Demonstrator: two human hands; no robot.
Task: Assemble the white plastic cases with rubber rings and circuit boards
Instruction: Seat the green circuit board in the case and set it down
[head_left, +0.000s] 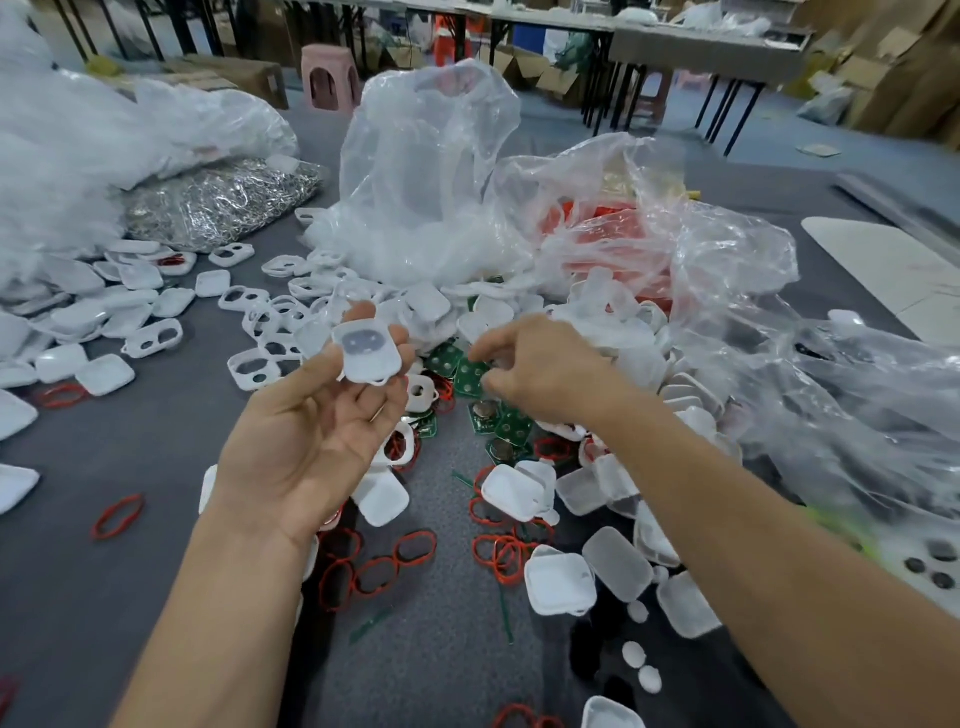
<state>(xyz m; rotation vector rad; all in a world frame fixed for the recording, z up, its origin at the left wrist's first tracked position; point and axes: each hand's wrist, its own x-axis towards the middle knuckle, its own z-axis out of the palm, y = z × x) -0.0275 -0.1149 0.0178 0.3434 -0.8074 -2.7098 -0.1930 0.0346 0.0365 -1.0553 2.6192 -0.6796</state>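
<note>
**Head view.**

1. The left hand (317, 431) is raised palm up over the grey table (156, 457). Its thumb and fingertips grip a white plastic case (366, 354) by the edges. The case shows two dark round patches and is held above the table, free of the parts under it.
2. The right hand (543, 374) is lowered, knuckles up, with the fingers curled narrow. Thumb and forefinger pinch the edge of a green circuit board (469, 371). The board lies on the heap just right of the held case. The two hands are near each other but apart.
3. More boards carrying coin cells (485, 411) lie just below the right hand.
4. Red rubber rings (410, 551) are scattered between the forearms. One loose ring (117, 516) lies alone, left of the left wrist.
5. Windowed case frames (156, 338) are spread to the left. Solid case shells (558, 582) are piled beside the right forearm.

**Open room.**

- Bare grey surface shows at lower left, from the loose ring to the near border.
- The strip between the forearms is narrow and littered with rings.
- Behind the hands, an upright clear plastic bag (431, 171) and a crumpled bag with red contents (613, 228) close off the far side.
- A bag of metal rings (223, 197) occupies the far left.
- A white panel (883, 260) lies toward the right edge.
</note>
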